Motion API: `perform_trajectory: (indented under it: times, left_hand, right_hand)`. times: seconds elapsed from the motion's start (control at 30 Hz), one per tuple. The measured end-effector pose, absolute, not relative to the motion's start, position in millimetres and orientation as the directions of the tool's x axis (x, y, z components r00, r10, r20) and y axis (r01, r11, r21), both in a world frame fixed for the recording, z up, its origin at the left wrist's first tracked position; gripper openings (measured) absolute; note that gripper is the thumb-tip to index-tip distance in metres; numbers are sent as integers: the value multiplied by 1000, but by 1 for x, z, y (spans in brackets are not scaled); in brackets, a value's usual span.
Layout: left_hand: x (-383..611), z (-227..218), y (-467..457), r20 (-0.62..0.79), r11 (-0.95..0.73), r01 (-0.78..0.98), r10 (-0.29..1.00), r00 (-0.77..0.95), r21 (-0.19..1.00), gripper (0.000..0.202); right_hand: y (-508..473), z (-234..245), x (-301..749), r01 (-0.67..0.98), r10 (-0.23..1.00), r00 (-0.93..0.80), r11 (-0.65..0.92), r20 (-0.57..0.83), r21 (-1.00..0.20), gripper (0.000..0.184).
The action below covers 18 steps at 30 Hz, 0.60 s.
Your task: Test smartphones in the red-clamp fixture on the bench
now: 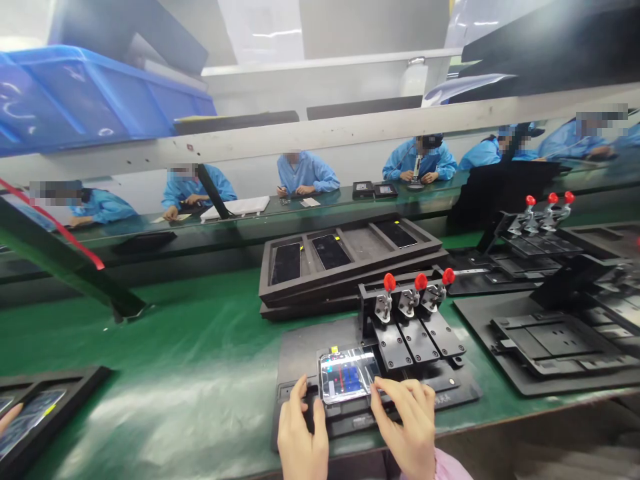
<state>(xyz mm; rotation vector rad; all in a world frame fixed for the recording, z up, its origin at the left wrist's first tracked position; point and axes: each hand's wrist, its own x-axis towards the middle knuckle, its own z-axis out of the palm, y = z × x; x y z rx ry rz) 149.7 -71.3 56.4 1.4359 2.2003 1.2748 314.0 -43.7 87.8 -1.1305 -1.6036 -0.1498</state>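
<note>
A shiny phone screen panel [349, 375] lies in the black fixture [300, 347] at the near edge of the green bench. My left hand [301, 436] rests on the fixture with its fingertips at the panel's left lower corner, fingers apart. My right hand [406, 424] lies flat with fingers spread, the tips touching the panel's right lower edge. Three red-knobbed toggle clamps [415, 291] stand raised at the back of the fixture, just beyond the panel. Neither hand grips anything.
Stacked black trays [350, 257] with dark panels sit behind the fixture. More black fixtures [550, 340] with red clamps [547, 203] lie at right. A tray [45, 413] with a panel sits at the near left, a fingertip at its edge. A blue bin [90, 93] rests overhead. Several workers in blue coats sit across.
</note>
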Motion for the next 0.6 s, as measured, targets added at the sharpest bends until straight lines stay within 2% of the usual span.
perform_trajectory:
  times: [0.43,0.6]
  left_hand:
    - [156,58,-72,281,151,654,814,-508,742,47]
    - [172,57,-71,267,70,610,856,-444,790,41]
  right_hand:
    - [-44,88,315,720,587,71,529,806,-449,20]
    - [-44,87,317,723,596,81,516,799,-459,19]
